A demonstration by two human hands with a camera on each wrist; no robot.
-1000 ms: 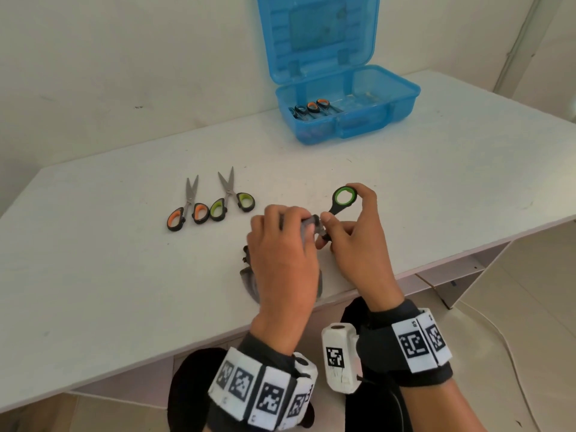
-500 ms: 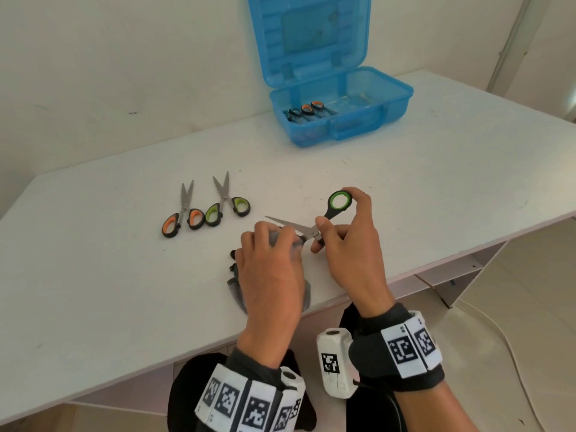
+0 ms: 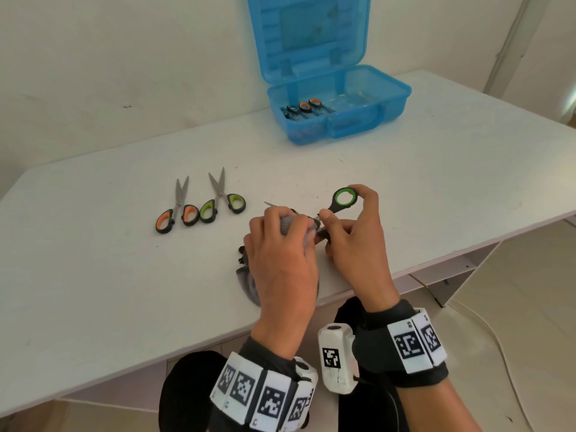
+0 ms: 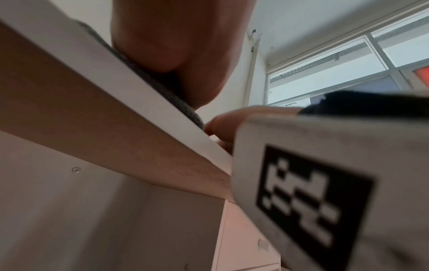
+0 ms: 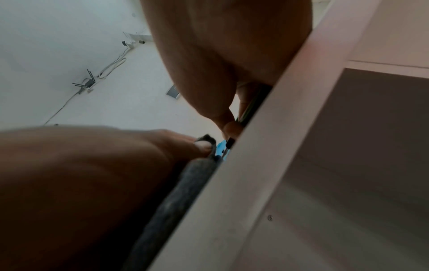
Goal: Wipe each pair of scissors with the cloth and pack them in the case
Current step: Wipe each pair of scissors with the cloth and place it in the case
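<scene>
Spanning most of the head view, the white table point(image 3: 93, 291) carries everything, and it serves as the landmark. At its far edge stands the blue case point(image 3: 339, 104), lid raised upright, with two pairs of scissors already lying in its left part: packed orange scissors point(image 3: 310, 106) and a darker pair point(image 3: 291, 111) beside them whose colour is hard to tell.

Near the table's front edge, the left hand point(image 3: 280, 251) is clenched around the grey cloth point(image 3: 288, 224), fingers curled over a bunched fold that wraps the blades; the rest of the cloth trails under the palm to the table edge, as the right wrist view also shows point(image 5: 185, 183).

Just beside it, the right hand point(image 3: 358, 241) grasps the held green scissors point(image 3: 341, 201): fingertips pinch the raised green-lined loop, the thumb presses the black handle near the pivot. The blade tip pokes out past the left fingers, just above the tabletop.

Toward the table's middle-left, well apart from both hands, lie the loose orange scissors point(image 3: 177, 210) and loose green scissors point(image 3: 223, 199), flat, blades almost closed, tips pointing at the far edge, handles nearly touching.
</scene>
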